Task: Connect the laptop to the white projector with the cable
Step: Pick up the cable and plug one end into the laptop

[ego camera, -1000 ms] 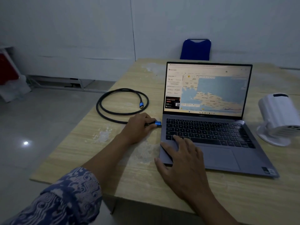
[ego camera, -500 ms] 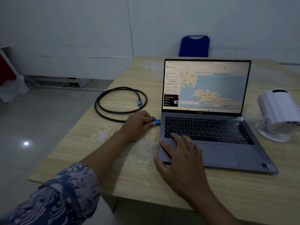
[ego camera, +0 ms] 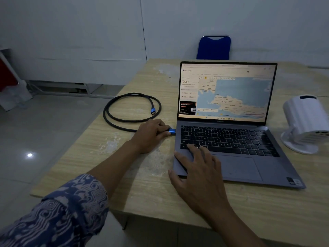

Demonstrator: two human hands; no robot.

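Left hand [ego camera: 151, 135] pinches the blue plug [ego camera: 172, 131] of the black cable [ego camera: 124, 111], its tip right at the left edge of the laptop [ego camera: 236, 163]; whether it is already seated in a port cannot be told from here. Right hand [ego camera: 199, 168] lies flat and open on the laptop's front left corner, fingers reaching the lowest keys, bracing the machine and gripping nothing.

To finish this step well, the plug should go in square to the port, level with the table [ego camera: 142, 184], with a steady straight push rather than a wiggle. The bracing hand matters: without it the laptop would likely slide right. Keeping those fingers off the keys would avoid stray input on the lit screen.

Behind the left hand the rest of the cable rests in a loose coil, with its free blue plug [ego camera: 153, 110] lying inside the loop. That end is for the white projector [ego camera: 306, 122], which stands just right of the laptop, unconnected. A blue chair [ego camera: 213, 48] sits at the table's far side.
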